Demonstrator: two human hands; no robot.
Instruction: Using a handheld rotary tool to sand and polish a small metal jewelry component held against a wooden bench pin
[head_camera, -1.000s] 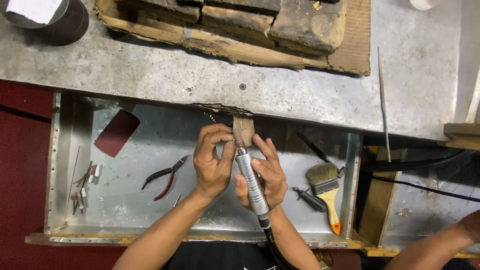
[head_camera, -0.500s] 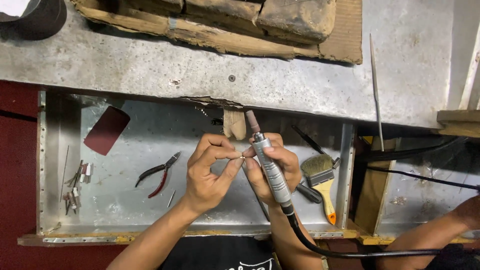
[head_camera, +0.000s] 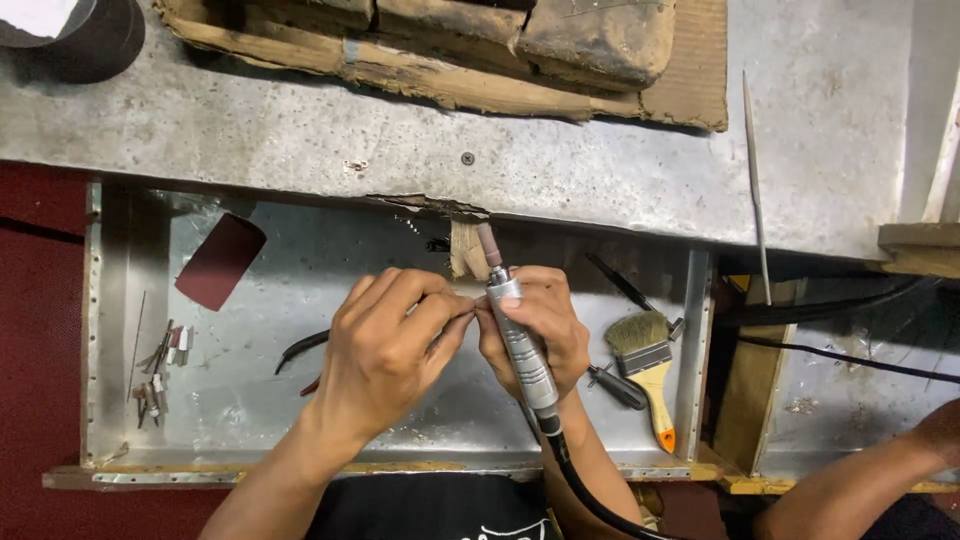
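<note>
Grey, scuffed metal desk (head_camera: 600, 180) fills the top of the view; below its edge sits a shallow sheet-metal tray (head_camera: 300, 420) with riveted rims.

Right hand (head_camera: 535, 335): grip closed around a slim silver rotary handpiece (head_camera: 520, 345), black flexible cable (head_camera: 585, 490) trailing down toward the body. Pinkish cylindrical grinding tip (head_camera: 489, 245) points up, just beside a small pale wooden peg (head_camera: 462, 250) that juts from the desk edge.

Left hand (head_camera: 385, 350): thumb and forefinger pinched shut at the handpiece collar; whatever small piece is pinched there is too small to tell. Fingertips of both hands touch.

Around the hands, in the tray:
- dark red sanding sheet (head_camera: 220, 260), rounded rectangle, upper left
- cluster of small metal bits (head_camera: 155, 370) along the left wall
- black-and-red-handled pliers (head_camera: 300, 350), partly under the left hand
- yellow-handled bristle brush (head_camera: 645, 370), right side
- black-handled screwdriver (head_camera: 618, 385), just beside the brush

On the desk: worn brown cardboard slab (head_camera: 690, 70) under crumbling blocks, thin metal file (head_camera: 755, 180) lying lengthwise, dark round container (head_camera: 90, 40) at the top-left corner.

Another person's forearm (head_camera: 860, 490) enters at the lower right.
</note>
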